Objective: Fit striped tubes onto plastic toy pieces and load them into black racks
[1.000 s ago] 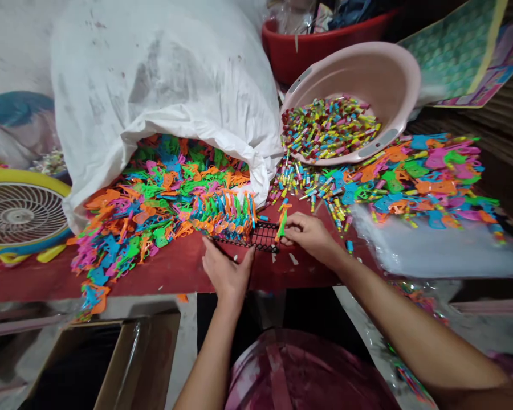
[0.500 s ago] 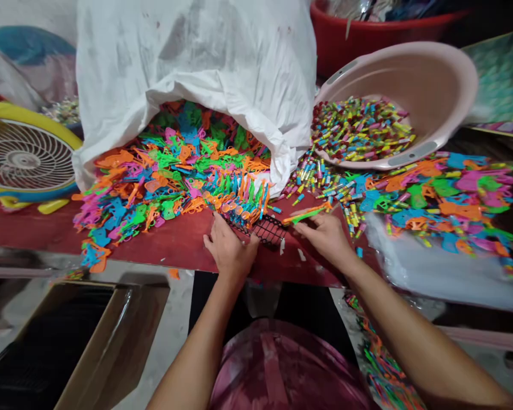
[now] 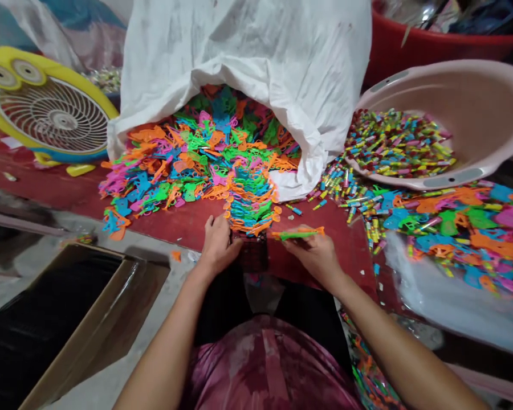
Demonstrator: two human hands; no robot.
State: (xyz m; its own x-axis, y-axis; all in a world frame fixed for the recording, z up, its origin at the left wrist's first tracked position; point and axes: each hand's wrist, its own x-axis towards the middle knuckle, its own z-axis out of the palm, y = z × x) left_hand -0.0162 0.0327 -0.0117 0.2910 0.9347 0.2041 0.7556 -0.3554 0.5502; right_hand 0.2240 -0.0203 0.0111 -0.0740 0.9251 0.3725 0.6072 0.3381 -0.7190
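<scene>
A black grid rack (image 3: pixel 255 250) lies at the table's front edge, largely hidden under a neat row of orange, green and blue plastic pieces (image 3: pixel 253 208). At the rack's near left corner, my left hand (image 3: pixel 217 245) is closed on it, fingers along the side and thumb over the near end. My right hand (image 3: pixel 314 255), just right of the rack, pinches a few flat orange and green plastic pieces (image 3: pixel 298 233); their exact kind is too blurred to tell. Behind the row, a heap of similar colourful pieces (image 3: pixel 175 165) spills from a white sack (image 3: pixel 248 45).
A pink basin (image 3: pixel 487 114) tilts at the right, holding small coloured tubes (image 3: pixel 404 142). More plastic pieces (image 3: pixel 474 228) lie on clear plastic bags (image 3: pixel 444 290). A yellow fan (image 3: pixel 64 119) stands left. Below it is an open cardboard box (image 3: pixel 106 319). A red tub (image 3: pixel 453 48) sits behind.
The rack with its row has turned from slanting to pointing straight at me, and my left hand has moved with it. My right hand still holds its pieces. The view has shifted left.
</scene>
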